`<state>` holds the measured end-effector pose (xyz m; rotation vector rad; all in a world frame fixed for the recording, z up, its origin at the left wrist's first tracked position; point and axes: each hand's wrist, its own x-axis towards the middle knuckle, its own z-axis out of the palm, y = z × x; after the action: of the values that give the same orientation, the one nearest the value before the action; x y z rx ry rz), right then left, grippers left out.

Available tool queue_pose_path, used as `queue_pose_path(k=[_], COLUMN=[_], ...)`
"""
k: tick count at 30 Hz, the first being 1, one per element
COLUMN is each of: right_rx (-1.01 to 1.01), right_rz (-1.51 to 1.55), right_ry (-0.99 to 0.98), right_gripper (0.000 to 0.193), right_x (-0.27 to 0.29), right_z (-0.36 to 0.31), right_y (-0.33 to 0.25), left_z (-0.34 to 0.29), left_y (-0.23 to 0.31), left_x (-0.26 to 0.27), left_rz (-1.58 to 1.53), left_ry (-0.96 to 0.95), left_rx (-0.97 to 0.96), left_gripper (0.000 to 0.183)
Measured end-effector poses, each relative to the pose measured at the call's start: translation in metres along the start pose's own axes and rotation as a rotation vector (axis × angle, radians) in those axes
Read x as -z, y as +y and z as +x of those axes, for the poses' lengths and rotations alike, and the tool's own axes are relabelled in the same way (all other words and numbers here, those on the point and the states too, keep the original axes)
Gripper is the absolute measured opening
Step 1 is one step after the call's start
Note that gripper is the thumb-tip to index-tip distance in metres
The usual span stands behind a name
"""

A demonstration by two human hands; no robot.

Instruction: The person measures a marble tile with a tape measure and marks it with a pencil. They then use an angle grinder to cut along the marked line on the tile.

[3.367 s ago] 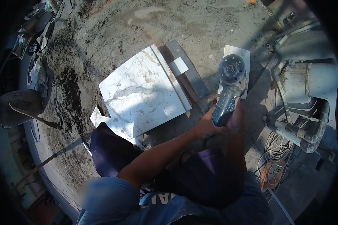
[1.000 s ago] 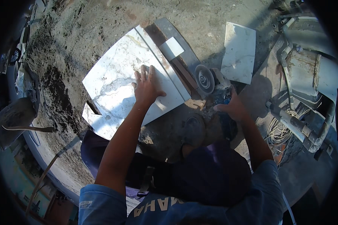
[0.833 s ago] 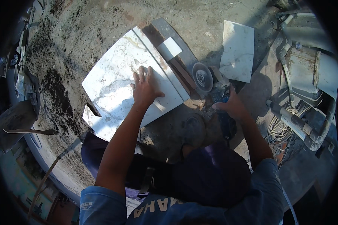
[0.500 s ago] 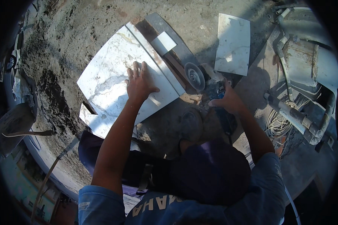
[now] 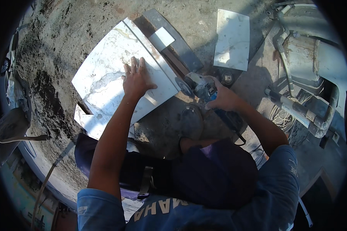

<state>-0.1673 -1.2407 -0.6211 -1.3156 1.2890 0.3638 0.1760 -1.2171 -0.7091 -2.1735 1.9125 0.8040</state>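
A large white marbled tile lies tilted in front of me, with a straight line running along its right side. My left hand rests flat on it, fingers spread. My right hand is wrapped round an angle grinder with a blue and black body. The grinder's disc stands on edge by the tile's right corner, close to the line's near end; whether it touches the tile I cannot tell. Dust covers the grinder's front.
A small white offcut lies across a dark grey board beside the tile. Farther right is another marbled piece. A tile fragment lies near my knee. Coiled cable and pipes lie at right.
The grinder has moved left to the tile's corner, its disc turning from facing me to nearly edge-on. My left hand stays flat on the tile. The whole view has shifted slightly.
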Motion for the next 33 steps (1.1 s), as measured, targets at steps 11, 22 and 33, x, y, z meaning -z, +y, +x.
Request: queue_pose_path(k=[11,22,33], right_rx=[-0.062,-0.093,-0.074], right_rz=[0.041,0.009,0.041], right_ry=[0.038,0.064,0.073], right_gripper=[0.128,0.130,0.127], right_x=[-0.020,-0.027,-0.031], right_z=[-0.003,-0.005,-0.001], right_y=[0.004,-0.005,0.002], left_z=[-0.001,-0.003,-0.003], left_y=[0.002,0.005,0.007], left_x=[0.002,0.007,0.009], left_rz=[0.032,-0.008,0.003], left_ry=[0.002,-0.035,-0.047], left_rx=[0.015,0.042,0.050], left_gripper=[0.133,0.131,0.132])
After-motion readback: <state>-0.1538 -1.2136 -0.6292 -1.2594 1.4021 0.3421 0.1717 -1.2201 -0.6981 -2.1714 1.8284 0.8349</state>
